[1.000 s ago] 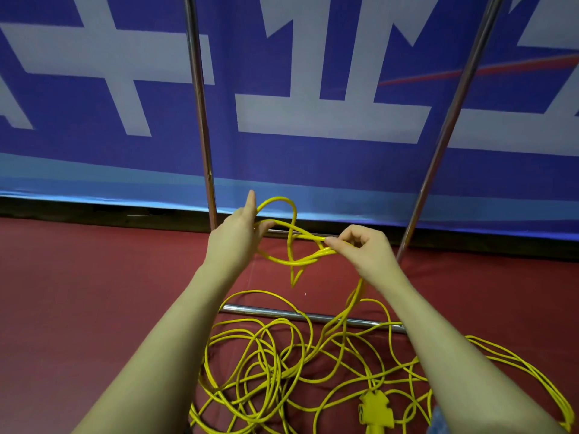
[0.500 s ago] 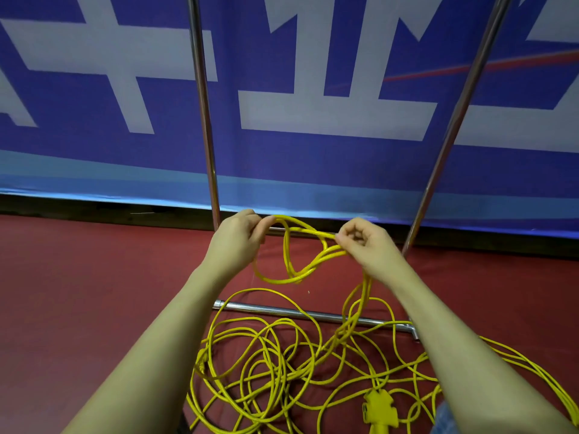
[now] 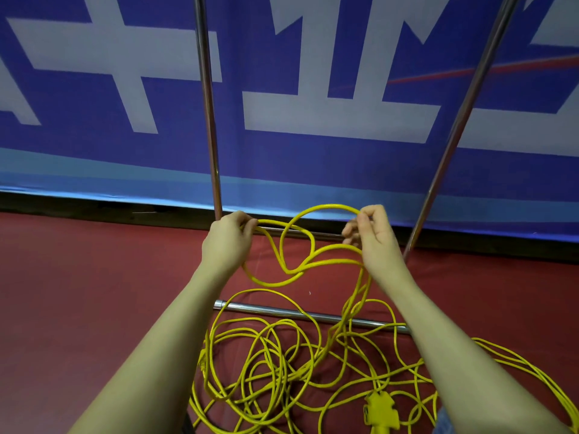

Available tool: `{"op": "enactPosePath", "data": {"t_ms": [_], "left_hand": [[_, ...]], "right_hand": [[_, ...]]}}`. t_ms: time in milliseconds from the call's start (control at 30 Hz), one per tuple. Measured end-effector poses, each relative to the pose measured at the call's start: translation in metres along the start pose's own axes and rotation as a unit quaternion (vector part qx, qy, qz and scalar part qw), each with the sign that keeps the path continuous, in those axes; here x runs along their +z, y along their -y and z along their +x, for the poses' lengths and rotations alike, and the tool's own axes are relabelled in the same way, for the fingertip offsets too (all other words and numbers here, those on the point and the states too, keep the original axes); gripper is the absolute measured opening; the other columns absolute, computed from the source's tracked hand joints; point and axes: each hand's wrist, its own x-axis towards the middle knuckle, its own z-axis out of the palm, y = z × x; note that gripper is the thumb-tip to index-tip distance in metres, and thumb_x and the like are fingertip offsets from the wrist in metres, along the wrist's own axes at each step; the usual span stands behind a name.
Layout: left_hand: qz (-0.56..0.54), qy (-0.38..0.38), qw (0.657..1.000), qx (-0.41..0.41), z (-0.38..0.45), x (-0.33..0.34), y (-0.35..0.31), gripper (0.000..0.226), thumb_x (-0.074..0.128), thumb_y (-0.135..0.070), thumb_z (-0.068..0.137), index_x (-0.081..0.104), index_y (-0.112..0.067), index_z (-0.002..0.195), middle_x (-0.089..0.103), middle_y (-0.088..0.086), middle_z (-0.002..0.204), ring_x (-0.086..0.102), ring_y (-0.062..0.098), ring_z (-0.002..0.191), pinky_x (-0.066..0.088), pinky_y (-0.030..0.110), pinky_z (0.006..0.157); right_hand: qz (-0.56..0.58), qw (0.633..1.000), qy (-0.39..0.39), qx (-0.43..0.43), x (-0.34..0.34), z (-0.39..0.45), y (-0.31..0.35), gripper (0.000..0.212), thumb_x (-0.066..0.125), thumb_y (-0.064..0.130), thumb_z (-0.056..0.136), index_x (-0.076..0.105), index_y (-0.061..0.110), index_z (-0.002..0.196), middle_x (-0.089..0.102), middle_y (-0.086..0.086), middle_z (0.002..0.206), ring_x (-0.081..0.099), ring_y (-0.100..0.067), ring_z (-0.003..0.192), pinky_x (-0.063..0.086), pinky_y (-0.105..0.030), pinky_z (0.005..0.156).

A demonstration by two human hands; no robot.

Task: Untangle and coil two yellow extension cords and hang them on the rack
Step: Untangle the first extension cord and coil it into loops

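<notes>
A tangle of yellow extension cord [image 3: 275, 364] lies on the red floor below my arms, with a yellow socket end [image 3: 380, 410] at the bottom right. My left hand [image 3: 227, 242] grips loops of cord lifted above the pile. My right hand [image 3: 372, 236] pinches the top of a cord loop [image 3: 326, 208] between thumb and fingers. Crossed loops [image 3: 288, 267] hang between the two hands, and strands drop from my right hand into the pile. The rack's two chrome uprights [image 3: 208, 120] [image 3: 463, 114] rise behind my hands.
The rack's chrome base bar [image 3: 282, 311] lies on the floor across the top of the pile. A blue and white banner [image 3: 313, 120] covers the wall behind. More cord [image 3: 532, 374] trails off to the right on the red floor.
My hands have moved apart and the right one has risen, opening a wider loop between them. My left hand has closed round the cord.
</notes>
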Motion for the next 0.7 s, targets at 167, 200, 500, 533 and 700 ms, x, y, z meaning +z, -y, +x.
{"op": "enactPosePath", "data": {"t_ms": [167,200,500,533,700], "left_hand": [[0.012,-0.030,0.999,0.027,-0.005,0.000,-0.007,0.022,0.050,-0.030,0.099,0.061,-0.011,0.098,0.064,0.005,0.082,0.059,0.033,0.089,0.041,0.036,0.066],[0.007,-0.034,0.998,0.047,-0.007,-0.001,-0.007,0.022,0.050,-0.029,0.099,0.061,-0.011,0.097,0.065,0.005,0.081,0.060,0.033,0.087,0.042,0.037,0.066],[-0.044,-0.074,0.987,0.134,-0.014,-0.003,-0.017,0.020,0.056,-0.027,0.098,0.061,-0.009,0.090,0.066,0.004,0.074,0.063,0.034,0.077,0.050,0.045,0.067],[-0.044,-0.072,0.988,0.128,-0.015,-0.002,-0.018,0.021,0.055,-0.028,0.098,0.061,-0.009,0.091,0.067,0.005,0.075,0.063,0.033,0.079,0.049,0.044,0.068],[0.003,-0.055,0.996,0.064,-0.015,0.006,-0.018,0.024,0.050,-0.032,0.100,0.062,-0.011,0.098,0.069,0.006,0.086,0.061,0.032,0.089,0.044,0.039,0.070]], "right_hand": [[-0.026,0.997,-0.064,0.019,0.000,-0.001,-0.001,0.020,0.040,0.011,0.101,0.046,0.023,0.085,0.049,0.000,0.073,0.044,-0.012,0.066,0.038,-0.024,0.064],[-0.025,0.998,-0.054,0.022,0.000,0.000,0.001,0.016,0.045,0.014,0.099,0.049,0.023,0.087,0.046,-0.001,0.069,0.042,-0.011,0.064,0.036,-0.024,0.062],[-0.061,0.992,0.104,0.028,0.004,0.002,0.013,0.013,0.061,0.009,0.091,0.066,0.021,0.093,0.055,0.005,0.071,0.047,-0.004,0.065,0.038,-0.018,0.066],[-0.058,0.992,0.107,0.024,0.004,0.002,0.014,0.011,0.063,0.011,0.090,0.067,0.021,0.093,0.057,0.006,0.072,0.048,-0.004,0.066,0.039,-0.016,0.067],[0.013,0.999,0.030,0.024,0.004,0.001,0.018,0.019,0.053,0.006,0.094,0.058,0.021,0.083,0.057,0.008,0.078,0.051,0.003,0.071,0.039,-0.010,0.073]]}}
